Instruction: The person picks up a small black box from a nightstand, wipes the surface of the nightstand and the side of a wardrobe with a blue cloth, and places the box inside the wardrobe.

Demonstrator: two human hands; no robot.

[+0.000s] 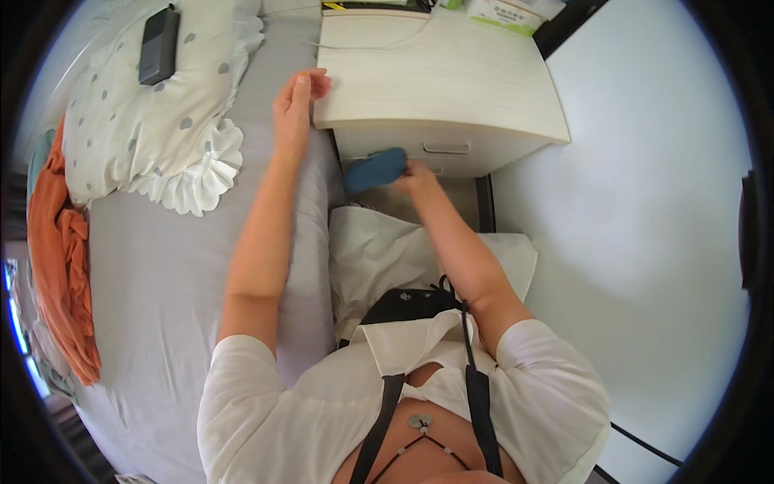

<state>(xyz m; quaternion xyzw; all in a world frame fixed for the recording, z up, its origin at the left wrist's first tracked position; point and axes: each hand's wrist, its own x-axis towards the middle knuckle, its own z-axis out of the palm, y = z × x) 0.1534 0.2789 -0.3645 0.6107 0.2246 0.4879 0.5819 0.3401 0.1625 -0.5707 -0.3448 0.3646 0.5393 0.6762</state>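
My right hand (415, 179) is closed on the end of a blue cloth (376, 170), which looks folded and is held low in front of the nightstand's drawers. The nightstand (435, 77) is pale with a wood-grain top, and a silver handle (446, 148) shows on its upper drawer. At the left edge of the nightstand top is my left hand (298, 97), its fingers loosely bent toward the top and partly apart, with nothing visible in it. Whether it touches the edge I cannot tell.
To my left lies a bed with a grey sheet (161, 306). A ruffled, spotted pillow (153, 105) on it bears a dark grey oblong device (159, 46). Orange cloth (60, 258) lies along the bed's far side. A tissue pack (508, 14) stands at the nightstand's back; a white panel (637, 202) rises right.
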